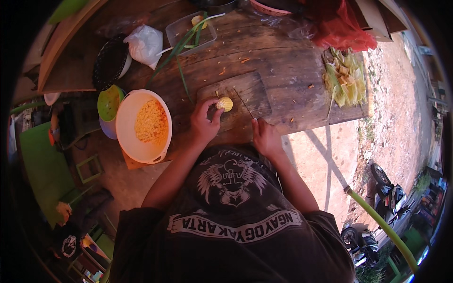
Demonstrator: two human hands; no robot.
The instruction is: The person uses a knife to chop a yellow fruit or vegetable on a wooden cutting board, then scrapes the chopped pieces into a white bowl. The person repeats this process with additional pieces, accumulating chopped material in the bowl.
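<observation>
Between the thumb and fingers of my left hand point(206, 122) is a short piece of yellow corn cob point(225, 104), held over a worn wooden cutting board point(253, 85). My right hand point(266, 137) grips a knife, whose thin blade point(243, 102) points away from me over the board, to the right of the cob and apart from it. The knife's handle is hidden in my fist. Left of my left hand stands a large pale plastic basin point(124, 123) with a heap of orange-yellow corn kernels or a similar chopped mix point(151, 122) in it.
A clear plastic container point(173, 32) holds another cob piece point(198, 22), with green onions point(182, 45) lying across it. Nearby are a white plastic bag point(145, 44), a dark basket point(110, 63) and a green bowl point(109, 102). Corn husks point(345, 78) and a red bag point(343, 32) lie right.
</observation>
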